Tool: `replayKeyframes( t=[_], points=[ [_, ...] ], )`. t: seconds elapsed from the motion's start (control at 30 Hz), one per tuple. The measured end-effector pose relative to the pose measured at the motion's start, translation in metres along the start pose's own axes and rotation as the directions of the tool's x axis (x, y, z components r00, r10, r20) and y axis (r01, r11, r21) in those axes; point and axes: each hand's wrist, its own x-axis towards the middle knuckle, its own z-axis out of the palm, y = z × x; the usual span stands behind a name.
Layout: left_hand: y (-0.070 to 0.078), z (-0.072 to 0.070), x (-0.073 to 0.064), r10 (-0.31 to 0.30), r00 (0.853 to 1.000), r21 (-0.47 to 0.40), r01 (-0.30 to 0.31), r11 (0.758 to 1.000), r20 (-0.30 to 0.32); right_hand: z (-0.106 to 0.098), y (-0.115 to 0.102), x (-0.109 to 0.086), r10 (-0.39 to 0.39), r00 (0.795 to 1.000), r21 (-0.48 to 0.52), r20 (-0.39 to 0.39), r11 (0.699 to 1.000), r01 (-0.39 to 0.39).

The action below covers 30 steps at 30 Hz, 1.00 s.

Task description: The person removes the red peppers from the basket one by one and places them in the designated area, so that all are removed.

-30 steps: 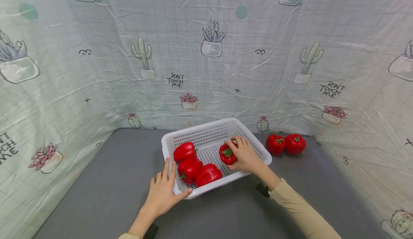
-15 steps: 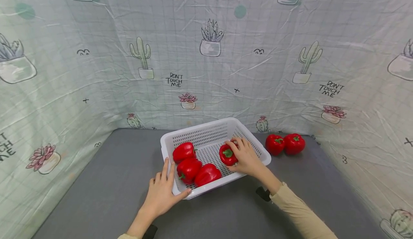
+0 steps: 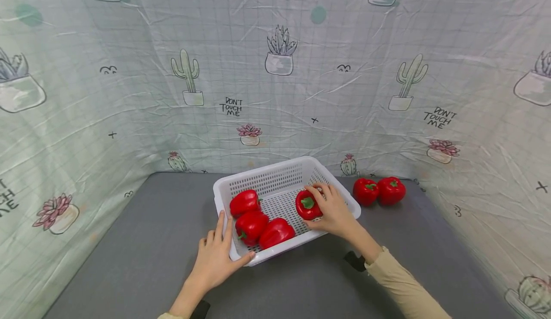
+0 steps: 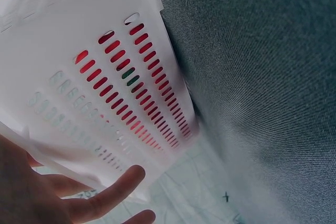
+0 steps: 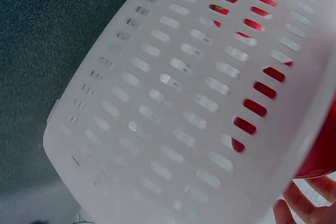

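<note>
A white perforated plastic basket (image 3: pixel 269 170) stands on the grey table. At its left end lie several red bell peppers, such as this glossy bell pepper (image 3: pixel 251 227) with a green stem. My right hand (image 3: pixel 336 214) grips another red bell pepper (image 3: pixel 306 206), stem upward, over the basket's right part. In the right wrist view this pepper (image 5: pixel 321 148) shows red above the rim, with fingertips (image 5: pixel 299 203) below it. My left hand (image 3: pixel 214 257) rests spread at the near left corner, its thumb on the near rim. In the left wrist view its fingers (image 4: pixel 113 195) lie stretched along the basket's outside.
Two more red bell peppers, one left (image 3: pixel 366 192) and one right (image 3: pixel 391 191), sit side by side on the table, just beyond the basket's right end. A patterned cloth (image 3: pixel 310 118) hangs around the back and sides of the grey table (image 3: pixel 142 242).
My right hand has shifted slightly to the right with its bell pepper, lifting it a little. My left hand keeps its place at the basket corner.
</note>
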Motion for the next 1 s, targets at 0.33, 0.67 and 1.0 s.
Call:
replayKeyframes(
  t=[0.33, 0.67, 1.0],
  points=[
    [0.000, 0.001, 0.000, 0.006, 1.000, -0.001, -0.006, 1.000, -0.004, -0.017, 0.011, -0.021, 0.002, 0.996, -0.015, -0.087, 1.000, -0.004],
    [-0.001, 0.002, 0.000, 0.003, 1.000, 0.003, -0.003, 1.000, -0.005, -0.031, 0.020, -0.034, 0.034, 0.991, 0.055, -0.132, 0.998, -0.027],
    [-0.002, 0.003, 0.000, 0.011, 1.000, -0.006, -0.011, 1.000, -0.017, -0.037, 0.037, -0.045, 0.021, 0.966, -0.003, -0.259, 1.000, -0.023]
  ],
)
